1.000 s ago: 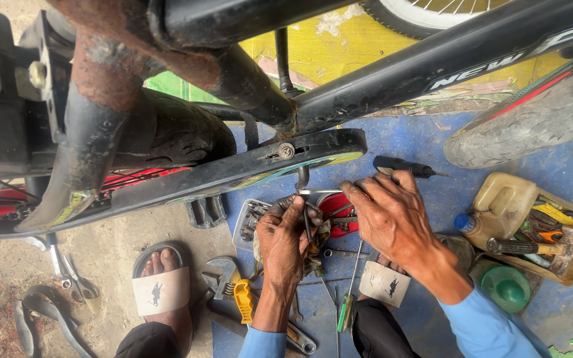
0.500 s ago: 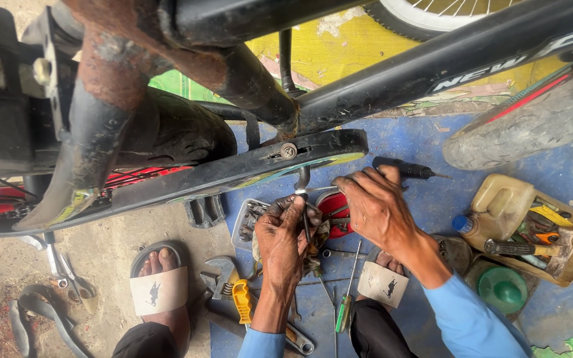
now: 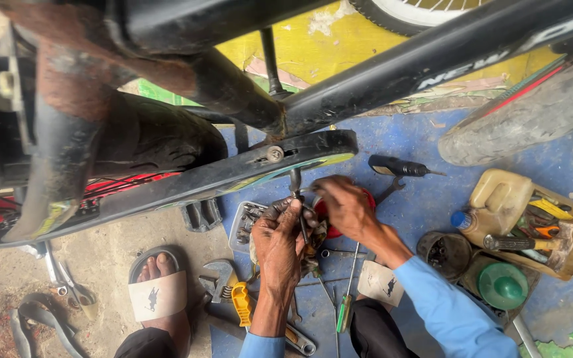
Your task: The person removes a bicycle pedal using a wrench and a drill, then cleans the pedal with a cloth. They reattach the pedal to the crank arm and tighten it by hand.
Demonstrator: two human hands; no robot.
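Note:
A black bicycle frame (image 3: 392, 73) runs across the top of the view, with a black chain guard (image 3: 233, 174) held by a bolt (image 3: 274, 154). Below the guard, my left hand (image 3: 280, 245) grips a thin dark screwdriver-like tool (image 3: 298, 199) that points up toward the guard. My right hand (image 3: 347, 209) is just to its right, fingers curled over a small part next to a red round tin (image 3: 323, 213). Both hands are greasy. The fingers hide what the right hand pinches.
Tools lie on the blue floor: a yellow-handled adjustable wrench (image 3: 241, 301), a green screwdriver (image 3: 345, 308), a black screwdriver (image 3: 399, 167), a socket tray (image 3: 247, 222). A cut yellow jug (image 3: 532, 219) with tools and a green funnel (image 3: 502, 285) stand right. My sandalled foot (image 3: 157, 292) is left.
My right hand has moved left and down, closing in beside my left hand under the chain guard. The left hand still holds the tool in place.

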